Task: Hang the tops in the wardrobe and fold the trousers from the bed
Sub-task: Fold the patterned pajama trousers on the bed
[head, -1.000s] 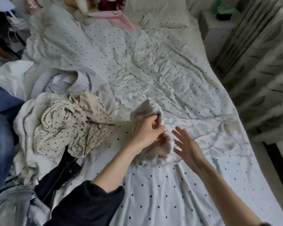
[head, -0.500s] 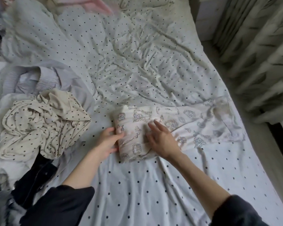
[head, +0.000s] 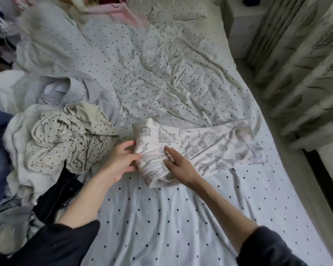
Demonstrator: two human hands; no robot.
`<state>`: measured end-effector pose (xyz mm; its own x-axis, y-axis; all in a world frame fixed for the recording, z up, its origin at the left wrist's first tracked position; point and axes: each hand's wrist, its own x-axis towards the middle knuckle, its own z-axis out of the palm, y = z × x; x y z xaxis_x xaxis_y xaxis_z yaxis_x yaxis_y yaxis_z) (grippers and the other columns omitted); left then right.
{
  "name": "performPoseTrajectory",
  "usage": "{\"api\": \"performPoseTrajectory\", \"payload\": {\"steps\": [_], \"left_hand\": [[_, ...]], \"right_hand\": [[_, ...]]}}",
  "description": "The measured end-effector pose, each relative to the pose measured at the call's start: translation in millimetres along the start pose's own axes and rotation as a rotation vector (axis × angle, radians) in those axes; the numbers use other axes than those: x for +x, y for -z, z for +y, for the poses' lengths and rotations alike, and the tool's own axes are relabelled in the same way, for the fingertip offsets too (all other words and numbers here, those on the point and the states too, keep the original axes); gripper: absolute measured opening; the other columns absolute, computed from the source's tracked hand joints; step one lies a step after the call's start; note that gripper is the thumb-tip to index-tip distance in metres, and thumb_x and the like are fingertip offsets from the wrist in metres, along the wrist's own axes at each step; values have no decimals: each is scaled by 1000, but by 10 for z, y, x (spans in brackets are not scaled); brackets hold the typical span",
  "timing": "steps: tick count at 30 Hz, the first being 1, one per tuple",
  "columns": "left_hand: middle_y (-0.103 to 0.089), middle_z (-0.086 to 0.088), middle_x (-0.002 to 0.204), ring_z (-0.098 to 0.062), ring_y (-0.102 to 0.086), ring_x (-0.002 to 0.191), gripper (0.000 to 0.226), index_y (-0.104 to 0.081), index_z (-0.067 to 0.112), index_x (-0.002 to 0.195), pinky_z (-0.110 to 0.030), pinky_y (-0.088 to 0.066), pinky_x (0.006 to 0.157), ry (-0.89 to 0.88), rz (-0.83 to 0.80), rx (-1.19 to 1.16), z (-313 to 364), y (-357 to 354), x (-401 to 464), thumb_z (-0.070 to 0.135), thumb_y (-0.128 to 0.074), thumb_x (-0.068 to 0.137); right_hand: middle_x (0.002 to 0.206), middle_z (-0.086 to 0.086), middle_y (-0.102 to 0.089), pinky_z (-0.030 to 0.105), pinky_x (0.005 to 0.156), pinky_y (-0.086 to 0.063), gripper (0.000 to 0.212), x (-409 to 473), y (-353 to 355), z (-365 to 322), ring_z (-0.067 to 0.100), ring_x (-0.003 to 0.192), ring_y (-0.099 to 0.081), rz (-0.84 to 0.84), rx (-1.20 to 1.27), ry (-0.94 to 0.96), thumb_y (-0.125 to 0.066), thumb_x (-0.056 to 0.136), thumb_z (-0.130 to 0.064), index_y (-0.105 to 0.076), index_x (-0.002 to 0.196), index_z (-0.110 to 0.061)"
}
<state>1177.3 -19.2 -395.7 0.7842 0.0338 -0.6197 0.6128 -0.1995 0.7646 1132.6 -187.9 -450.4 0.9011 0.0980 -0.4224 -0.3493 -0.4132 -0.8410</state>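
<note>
Fig.: Folding printed trousers (head: 196,148) on the bed (head: 161,217), head view. The trousers lie near frame centre, w/ a bundled, already doubled-over part at approx. 9 o'clock of the garment and a flat single layer running out toward 3 o'clock, ending at the bed's right edge. Long axis: roughly 9-to-3, tilted slightly so the right end sits higher in frame; which end is waistband cannot be told. Left hand (head: 121,162) pinches the bundle's left edge, thumb and fingers curled onto the cloth. Right hand (head: 179,164) lies on top of the bundle w/ fingers straight and spread, pressing rather than gripping. Step in hand, as judged: consolidating the fold. To do it well: keep the right palm flat to hold layers aligned, use the left to square the edge, smooth creases outward along the long axis, then bring the free end over so edges meet; the soft bedding gives little backing, so light, even pressure suits. A pile of unsorted clothes (head: 65,143) sits at 9 o'clock, just beside the left hand; curtains (head: 296,73) at 2 o'clock.
</note>
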Motion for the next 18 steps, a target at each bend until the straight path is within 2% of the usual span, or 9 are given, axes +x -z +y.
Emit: {"api": "performPoseTrajectory", "payload": {"steps": [3,5,7,9,12,14,16,18], "left_hand": [[-61,-9,99,-17,-59,81,52,-47,9,132,-29,-51,55,-79,49,106,203,260,-234,-10,-55,84],[-60,-5,96,-13,-58,78,53,-48,10,133,-24,-50,50,-130,62,153,339,317,-328,-10,-55,84],[-59,-1,88,-9,-57,74,52,-49,10,131,-17,-49,43,-185,46,185,435,230,-377,-11,-54,84],[-58,1,86,-8,-57,73,48,-50,9,129,-14,-49,43,-228,25,194,475,-11,-374,-10,-53,85],[-57,5,90,-10,-59,78,46,-49,11,130,-23,-57,59,-320,-40,249,450,-547,-272,-3,-55,87],[-53,4,99,-11,-58,82,52,-41,17,138,-28,-58,69,-339,-168,300,365,-875,-187,5,-56,90],[-47,-1,113,-15,-57,86,55,-35,21,142,-32,-56,77,-296,-249,382,200,-1142,-53,11,-55,92],[-46,-6,115,-22,-56,92,45,-45,18,134,-33,-51,84,-302,-110,510,30,-1213,83,13,-57,91]], "right_hand": [[153,1,-29,21,115,-15,50,-89,-216,-261,8,140,-25,-94,205,-3,-49,97,-16,-35,144,-18],[150,-1,-33,18,112,-19,48,-128,-320,-349,6,135,-30,-142,317,0,-47,98,-14,-35,144,-17],[148,0,-38,25,114,-23,46,-136,-294,-339,7,133,-34,-146,419,-1,-45,98,-11,-38,143,-15],[145,3,-43,34,114,-28,41,-145,-105,-216,13,132,-41,-129,582,-40,-44,99,-12,-43,140,-14],[143,-4,-45,42,111,-32,41,-173,359,110,14,125,-47,-62,758,-133,-41,98,-33,-44,138,-24],[145,-3,-42,38,104,-37,46,-203,673,330,13,120,-47,68,774,-180,-35,98,-42,-41,140,-23],[141,2,-48,32,93,-45,46,-226,939,543,13,114,-55,180,712,-211,-37,98,-42,-46,136,-18],[141,7,-48,32,99,-42,46,-229,1078,694,18,121,-53,219,510,-226,-42,98,-38,-46,138,-15]]}}
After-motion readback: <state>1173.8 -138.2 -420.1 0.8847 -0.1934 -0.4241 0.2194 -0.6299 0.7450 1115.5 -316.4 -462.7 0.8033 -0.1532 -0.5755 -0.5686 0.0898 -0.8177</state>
